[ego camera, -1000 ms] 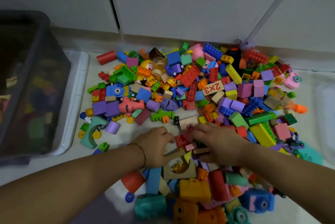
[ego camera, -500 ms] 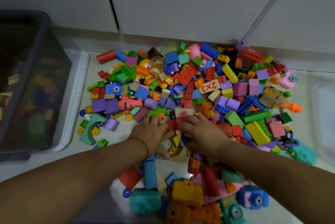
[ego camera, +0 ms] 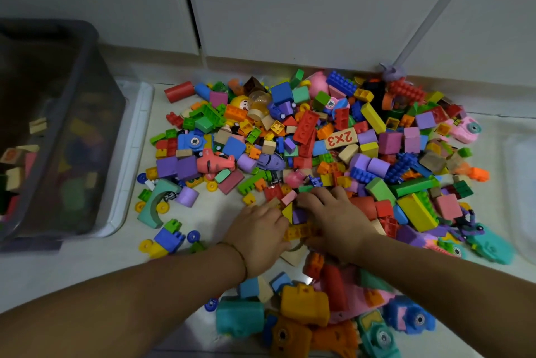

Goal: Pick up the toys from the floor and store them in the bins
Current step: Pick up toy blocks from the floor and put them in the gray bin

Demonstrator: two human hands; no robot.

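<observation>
A wide pile of coloured toy blocks [ego camera: 319, 140] covers the pale floor in front of me. My left hand [ego camera: 261, 233] and my right hand [ego camera: 333, 218] lie side by side at the pile's near edge. Their fingers curl over a small cluster of blocks [ego camera: 295, 221] held between them: a yellow triangle, a purple cube and an orange brick. A dark see-through bin [ego camera: 87, 125] stands at the left with several toys inside, well left of both hands.
The bin rests on a white lid [ego camera: 136, 154]. Larger foam toys [ego camera: 304, 305] lie close to me under my forearms. A clear container edge [ego camera: 522, 198] shows at the far right. White cabinet doors [ego camera: 290, 9] close off the back.
Both hands reached a little further into the pile, then drew together and back, gathering small blocks between them. The view has shifted slightly.
</observation>
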